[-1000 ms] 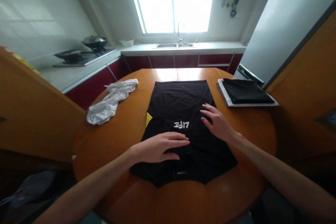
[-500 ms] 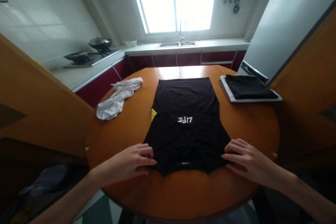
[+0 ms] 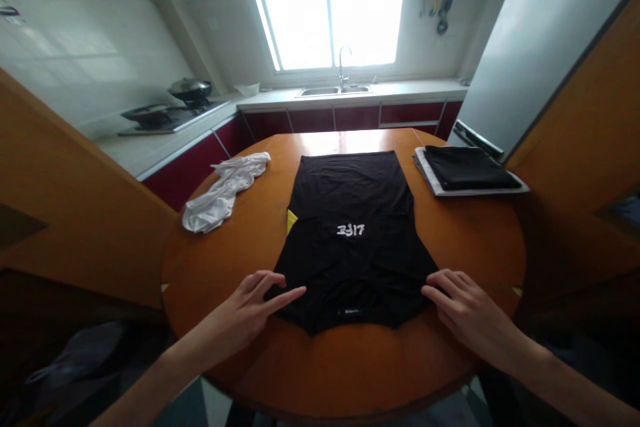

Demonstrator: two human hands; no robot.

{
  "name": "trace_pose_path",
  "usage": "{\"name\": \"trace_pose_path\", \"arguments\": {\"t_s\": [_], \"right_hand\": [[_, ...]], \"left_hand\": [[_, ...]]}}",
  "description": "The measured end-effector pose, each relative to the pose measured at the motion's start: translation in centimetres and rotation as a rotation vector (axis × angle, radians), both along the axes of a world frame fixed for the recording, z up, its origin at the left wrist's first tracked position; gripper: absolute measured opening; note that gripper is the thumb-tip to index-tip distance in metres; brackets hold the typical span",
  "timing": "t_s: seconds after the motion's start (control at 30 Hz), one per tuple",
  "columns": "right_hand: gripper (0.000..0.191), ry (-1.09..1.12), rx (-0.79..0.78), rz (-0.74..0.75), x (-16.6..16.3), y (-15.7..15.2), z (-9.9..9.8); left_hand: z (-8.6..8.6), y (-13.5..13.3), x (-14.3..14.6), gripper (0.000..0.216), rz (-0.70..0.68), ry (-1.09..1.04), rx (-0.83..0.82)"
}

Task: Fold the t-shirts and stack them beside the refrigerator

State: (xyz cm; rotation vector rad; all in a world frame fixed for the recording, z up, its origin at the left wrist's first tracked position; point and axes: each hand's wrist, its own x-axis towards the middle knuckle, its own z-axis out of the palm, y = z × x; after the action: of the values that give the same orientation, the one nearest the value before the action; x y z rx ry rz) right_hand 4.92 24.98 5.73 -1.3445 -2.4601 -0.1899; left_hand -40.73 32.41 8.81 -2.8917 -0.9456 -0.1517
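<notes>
A black T-shirt (image 3: 350,193) lies spread out on a round wooden table (image 3: 350,370), its collar toward me. White lettering across its middle appears upside down, and a bit of yellow fabric (image 3: 291,221) pokes out at its left side. Over the left sleeve is my left hand (image 3: 253,307), open, with the thumb stretched across the black fabric and the index finger bent apart from it. My right hand (image 3: 463,303) rests its fingertips at the right sleeve's edge, thumb and fingers slightly apart. Fabric under both hands is partly hidden.
A crumpled white garment (image 3: 227,190) lies at the table's left. On the right sits a stack of folded clothes (image 3: 470,169), black on top. Behind the table are a counter with a sink (image 3: 333,90) and a stove with a lidded pan (image 3: 190,90). A refrigerator (image 3: 505,47) stands at right.
My left thumb has stretched out and the left hand's fingers have opened over the sleeve. My right hand has shifted slightly at the sleeve. The view has tilted up a little.
</notes>
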Motion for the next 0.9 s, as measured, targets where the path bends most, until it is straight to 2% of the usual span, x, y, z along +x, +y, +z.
{"name": "trace_pose_path", "arguments": {"t_s": [0.07, 0.17, 0.23, 0.47, 0.6, 0.7, 0.8, 0.9], "right_hand": [[0.037, 0.029, 0.037, -0.047, 0.1, -0.2, -0.3], [0.033, 0.087, 0.072, -0.094, 0.6, -0.3, -0.9], [0.029, 0.124, 0.074, -0.099, 1.1, -0.3, -1.4], [0.025, 0.193, 0.043, -0.034, 2.7, -0.1, -2.6], [0.024, 0.205, 0.032, -0.004, 3.1, 0.1, -2.6], [0.022, 0.205, 0.023, 0.021, 3.2, 0.3, -2.4], [0.022, 0.212, 0.026, 0.064, 3.3, 0.5, -2.1], [0.026, 0.217, 0.036, 0.146, 3.6, 0.8, -1.5]], "left_hand": [[-0.3, 0.5, -0.3, 0.072, -0.05, -0.058, -0.023], [-0.8, 1.2, -0.8, 0.036, -0.131, -0.2, -0.022], [-0.9, 1.5, -1.2, 0.027, -0.156, -0.236, -0.006], [-0.4, 2.3, -3.1, 0.041, -0.22, -0.119, -0.047], [-0.5, 2.4, -3.1, 0.032, -0.281, -0.129, -0.084], [-0.8, 2.5, -3.0, 0.026, -0.292, -0.164, -0.051], [-1.0, 2.8, -3.1, 0.026, -0.301, -0.18, -0.013], [-0.8, 2.9, -3.3, 0.029, -0.337, -0.222, -0.057]]}}
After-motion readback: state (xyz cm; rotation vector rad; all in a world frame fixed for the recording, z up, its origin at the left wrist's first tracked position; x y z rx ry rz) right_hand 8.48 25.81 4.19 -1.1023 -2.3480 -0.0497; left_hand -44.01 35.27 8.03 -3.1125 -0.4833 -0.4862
